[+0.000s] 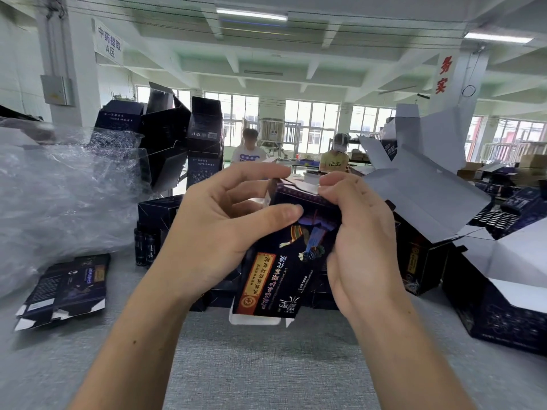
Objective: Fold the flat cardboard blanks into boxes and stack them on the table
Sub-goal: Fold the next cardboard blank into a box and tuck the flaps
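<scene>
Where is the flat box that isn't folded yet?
In the head view, the flat blank lies on the grey table at the person's left, just in front of the crumpled plastic wrap, well left of the left hand that holds the box.

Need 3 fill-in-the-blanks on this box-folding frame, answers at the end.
1. The printing on the held box reads ____ from the camera.
2. The right hand pinches the box's ____ edge.
3. A flat blank lies on the table to the ____ of the left hand.
Answers: upside down; top; left.
</scene>
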